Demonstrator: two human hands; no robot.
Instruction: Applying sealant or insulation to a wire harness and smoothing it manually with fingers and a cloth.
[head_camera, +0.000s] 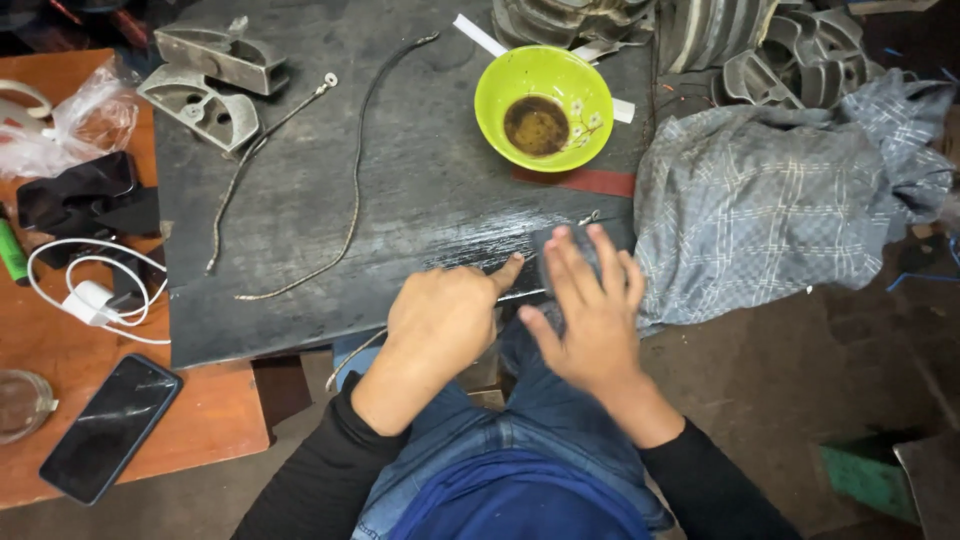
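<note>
While both forearms reach forward from the lap in black sleeves, the hands meet at the near edge of the dark worktop. The left hand is curled into a loose fist, knuckles up, with the thumb stretched out to the right and its tip pressing on a thin metal piece that lies along the wet, streaked patch of the slab; its grip is pressed together, though whether the curled fingers hold anything underneath cannot be told. The right hand lies palm down, wrist bent slightly inward, fingers spread flat and pointing away from the body. Those fingers cover a small dark block at the slab's edge, pressing on it rather than pinching it. The two hands are just beside each other, the left thumb tip nearly touching the right fingers.

Just right of the right hand lies a crumpled grey checked cloth. Beyond the hands stands a green bowl with brown liquid. Two braided cables lie across the slab to the left. On the wooden table at far left rest a phone and a white charger.
</note>
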